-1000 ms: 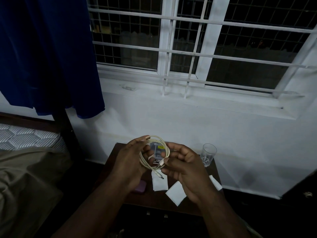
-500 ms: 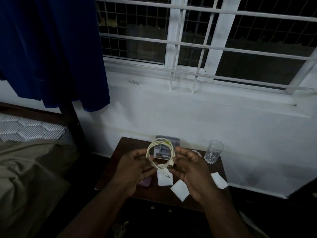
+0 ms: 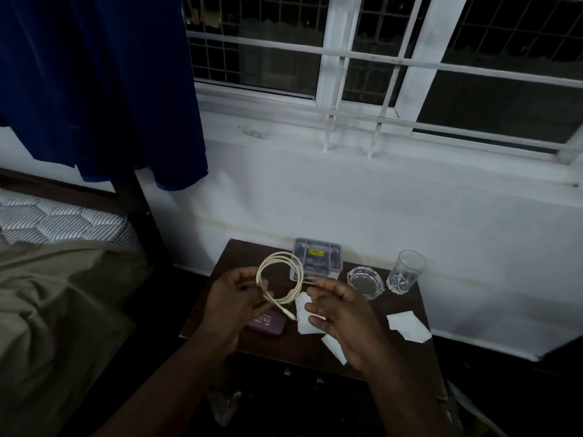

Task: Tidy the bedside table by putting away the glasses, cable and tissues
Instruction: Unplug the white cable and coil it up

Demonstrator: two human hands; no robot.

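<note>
Hiding part of the purple case (image 3: 268, 323): left hand (image 3: 232, 302) with coiled cable (image 3: 280, 280).

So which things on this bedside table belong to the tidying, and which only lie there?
For the job:
- coiled white cable, held in the left hand
- white paper tissues
- purple glasses case

Only lying there:
- clear plastic box
- round glass ashtray
- clear drinking glass

The right hand is open.

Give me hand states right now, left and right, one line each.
Left hand: closed on the coiled white cable, pinching the loop.
Right hand: open, fingers spread, holding nothing, apart from the cable.
</note>
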